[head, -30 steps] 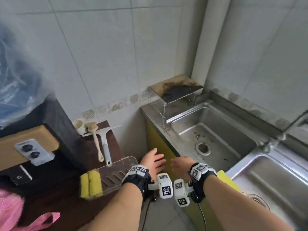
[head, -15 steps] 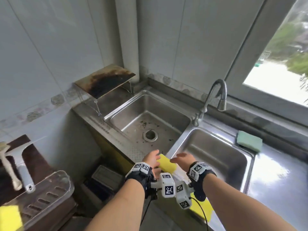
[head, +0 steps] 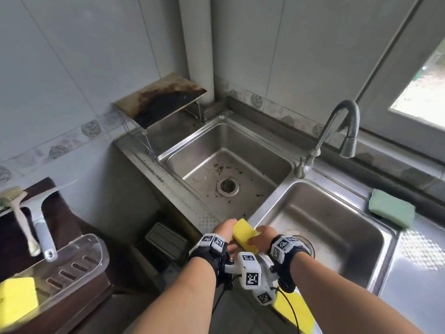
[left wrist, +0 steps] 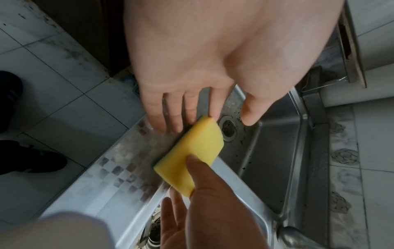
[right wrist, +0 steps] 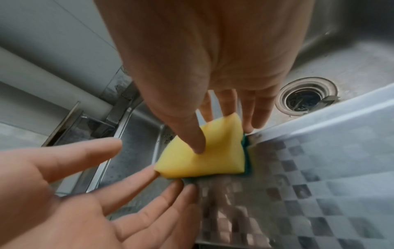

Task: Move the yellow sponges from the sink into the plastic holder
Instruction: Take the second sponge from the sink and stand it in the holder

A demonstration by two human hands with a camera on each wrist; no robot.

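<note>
Sponge: a yellow sponge (head: 244,235) with a green underside lay over the front rim of the sink (head: 204,219), at the divider between the two basins
Right hand: the right hand (head: 261,238) pinched the sponge, thumb (right wrist: 192,134) on its yellow top and fingers beneath
Left hand: the left hand (head: 222,231) had its fingers (left wrist: 170,118) straight and slightly spread, tips touching the sponge's end
Holder: the plastic holder (head: 79,268), at 9 o'clock from the hands, held another yellow sponge (head: 16,302)
Counter: a green sponge (head: 391,210) lay at 2 o'clock

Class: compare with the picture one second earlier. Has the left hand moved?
Yes. The left hand has gone right, from beside the cabinet front to the sink rim, where it now touches the yellow sponge.
</note>
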